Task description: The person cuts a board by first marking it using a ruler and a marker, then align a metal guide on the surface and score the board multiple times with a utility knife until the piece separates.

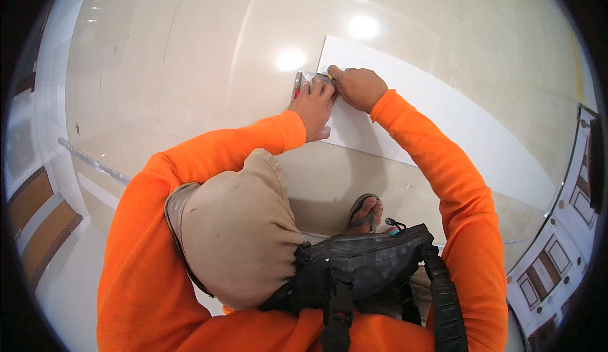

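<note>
A long white board [437,111] lies on the glossy cream floor. At its left end, my left hand [311,106] presses a shiny flat metal piece [308,76] with a red patch, its fingers bent over it. My right hand [358,88] is closed beside it, at the board's end edge. Between its fingertips shows a small dark tool with a yellow bit [330,77]; its kind is too small to make out. The fingers of both hands nearly touch, and they hide part of the metal piece.
Tan cloth [234,232] and a black strapped bag [364,266] bulge up below my arms. My sandalled foot [366,212] is near the board's lower edge. A long metal bar [95,161] lies at left. Patterned panels [551,270] stand at right, brown-and-white pieces [44,225] at far left.
</note>
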{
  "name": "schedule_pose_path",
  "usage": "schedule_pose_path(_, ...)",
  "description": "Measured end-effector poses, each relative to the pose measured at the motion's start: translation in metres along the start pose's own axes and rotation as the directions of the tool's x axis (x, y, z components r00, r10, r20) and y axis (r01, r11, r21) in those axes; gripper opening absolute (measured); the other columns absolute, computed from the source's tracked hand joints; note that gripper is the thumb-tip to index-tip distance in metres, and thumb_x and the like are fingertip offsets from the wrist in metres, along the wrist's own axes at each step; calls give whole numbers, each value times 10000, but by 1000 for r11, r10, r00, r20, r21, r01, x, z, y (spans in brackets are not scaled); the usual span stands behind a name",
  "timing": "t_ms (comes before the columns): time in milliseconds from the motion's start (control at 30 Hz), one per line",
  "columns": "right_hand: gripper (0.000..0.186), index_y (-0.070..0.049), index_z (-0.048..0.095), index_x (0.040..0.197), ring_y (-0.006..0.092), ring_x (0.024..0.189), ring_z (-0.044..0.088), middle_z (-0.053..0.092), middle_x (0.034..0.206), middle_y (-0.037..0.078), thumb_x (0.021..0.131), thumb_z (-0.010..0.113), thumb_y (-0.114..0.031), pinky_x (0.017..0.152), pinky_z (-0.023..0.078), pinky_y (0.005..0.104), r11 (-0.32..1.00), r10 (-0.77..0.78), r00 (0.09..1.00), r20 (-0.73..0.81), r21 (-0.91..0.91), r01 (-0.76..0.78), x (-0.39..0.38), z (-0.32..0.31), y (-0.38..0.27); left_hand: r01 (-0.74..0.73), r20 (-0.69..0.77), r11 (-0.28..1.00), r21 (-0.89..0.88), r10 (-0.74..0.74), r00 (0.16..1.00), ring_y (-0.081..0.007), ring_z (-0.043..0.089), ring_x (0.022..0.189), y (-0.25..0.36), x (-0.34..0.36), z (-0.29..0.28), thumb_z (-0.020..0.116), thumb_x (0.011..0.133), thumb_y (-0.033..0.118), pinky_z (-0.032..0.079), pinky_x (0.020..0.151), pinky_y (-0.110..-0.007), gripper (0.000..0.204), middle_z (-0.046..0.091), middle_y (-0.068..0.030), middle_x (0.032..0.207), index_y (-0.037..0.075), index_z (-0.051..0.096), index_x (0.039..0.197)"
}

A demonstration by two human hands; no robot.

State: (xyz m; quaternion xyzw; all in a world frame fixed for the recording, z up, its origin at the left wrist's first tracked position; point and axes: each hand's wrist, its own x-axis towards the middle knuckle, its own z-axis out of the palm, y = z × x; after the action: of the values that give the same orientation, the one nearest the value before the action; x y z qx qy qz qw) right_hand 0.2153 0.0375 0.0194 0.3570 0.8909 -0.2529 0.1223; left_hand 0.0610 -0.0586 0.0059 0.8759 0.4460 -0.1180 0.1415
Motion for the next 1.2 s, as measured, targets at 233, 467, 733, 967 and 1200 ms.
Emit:
schedule_pose_path(233,177,-40,517,1047,350,707,666,669,751,158,913,546,-153,609,525,456,999,-37,999,4,-6,37,11,3,-2,27,42,999,43,-29,999,-440,356,1285,3,0,-2,655,773,601,330,1080,-536,810,438,-268,1338,-104,618,1172)
schedule_pose_path(467,176,-55,500,1060,350,722,669,670,751,148,918,545,-149,621,527,452,994,-101,995,-6,29,101,3,6,12,63,61,998,12,-63,996,-425,364,1286,8,4,-3,644,781,613,324,1093,-523,871,422,-267,1337,-111,558,1258)
schedule_pose_path(733,149,-47,528,1051,354,779,686,689,817,167,925,524,-127,663,547,452,997,-64,993,101,53,59,9,-7,16,38,59,996,79,-43,997,-428,369,1279,2,8,2,662,748,626,349,1076,-524,907,424,-261,1334,-116,552,1259)
schedule_pose_path(967,246,-67,483,1118,367,734,667,678,771,164,957,541,-245,627,514,472,995,-73,996,56,71,69,3,9,24,13,84,991,130,-24,996,-426,369,1283,5,8,8,653,749,649,357,1083,-510,946,417,-261,1340,-99,514,1312)
schedule_pose_path(1200,208,-63,520,1123,357,764,676,684,812,163,921,525,-115,662,529,465,1000,0,988,157,8,-1,-20,-6,31,90,54,996,-23,-88,995,-433,366,1281,8,6,10,764,724,515,336,1098,-529,1066,376,-258,1365,-68,278,1473)
